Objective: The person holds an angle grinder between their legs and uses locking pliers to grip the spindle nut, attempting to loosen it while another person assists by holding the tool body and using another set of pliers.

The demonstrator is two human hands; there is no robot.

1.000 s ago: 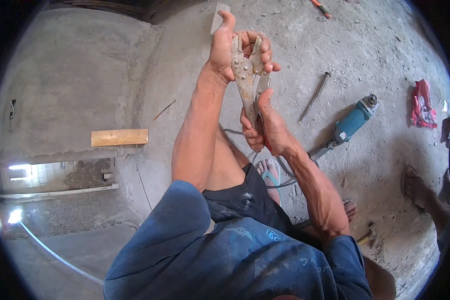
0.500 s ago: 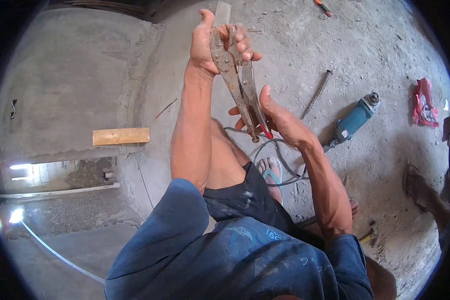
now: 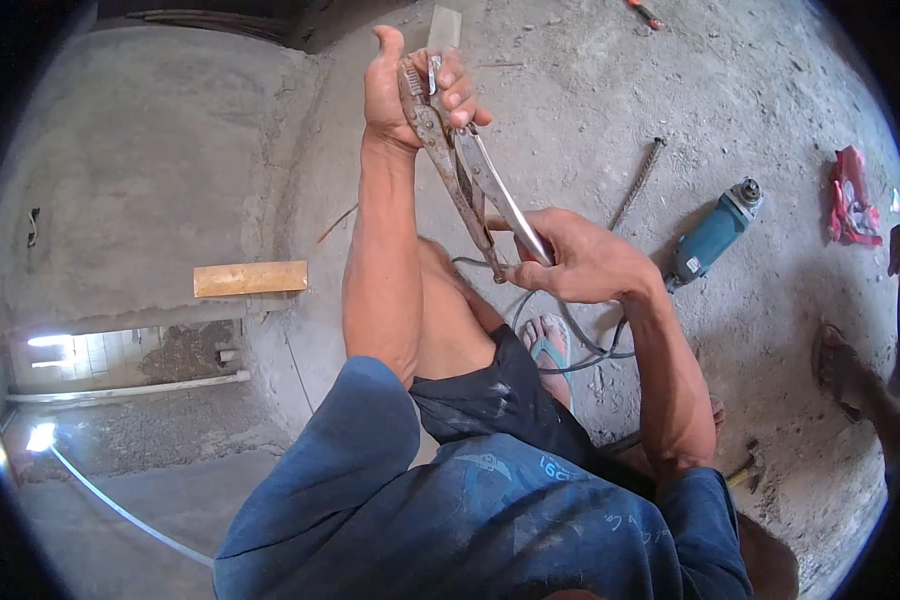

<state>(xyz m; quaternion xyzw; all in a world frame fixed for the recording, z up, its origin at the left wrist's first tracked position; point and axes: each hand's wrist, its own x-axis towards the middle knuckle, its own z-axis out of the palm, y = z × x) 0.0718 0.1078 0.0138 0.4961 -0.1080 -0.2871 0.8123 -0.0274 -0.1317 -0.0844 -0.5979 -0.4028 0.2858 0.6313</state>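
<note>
A pair of worn locking pliers [image 3: 440, 150] is held up in front of me, its toothed jaws at the top and its handles spread downward. My left hand [image 3: 395, 100] grips it around the jaw end, thumb sticking up and fingers curled over the jaw. At the lower end my right hand [image 3: 580, 255] is wrapped on the handles, with the thumb at the adjusting screw end. The right fingers are partly hidden behind the handles and the palm.
A teal angle grinder [image 3: 715, 235] lies on the dusty floor to the right, its dark cable [image 3: 580, 345] looped near my foot. Also there are a ribbed steel rod [image 3: 637, 185], a red packet [image 3: 852, 198], a hammer [image 3: 745, 470] and a wooden block [image 3: 250, 278]. Another person's foot [image 3: 838, 370] is at far right.
My right hand has turned and closed on the lower handles, where it was spread beside them before. The pliers and my left hand have shifted slightly left.
</note>
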